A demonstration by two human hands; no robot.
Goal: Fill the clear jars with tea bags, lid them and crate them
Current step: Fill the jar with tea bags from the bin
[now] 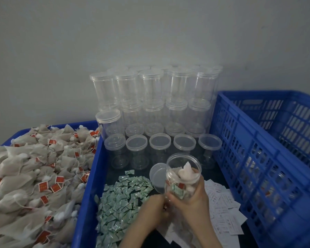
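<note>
My right hand [192, 197] grips an open clear jar [183, 171] low on its body, tilted toward me. Tea bags and a green sachet fill it nearly to the mouth. Just left of the jar's base my left hand [155, 205] hovers over the green sachets [123, 199], fingers curled; what it holds is hidden. The jar's loose clear lid [157, 177] lies on the table just left of the jar. A heap of tea bags with red tags [30, 178] fills a blue bin at the left.
Several lidded empty clear jars [156, 111] are stacked against the wall behind. A blue slatted crate [268, 158] stands at the right with filled jars showing through its side. White paper slips [222, 212] lie scattered by my right wrist.
</note>
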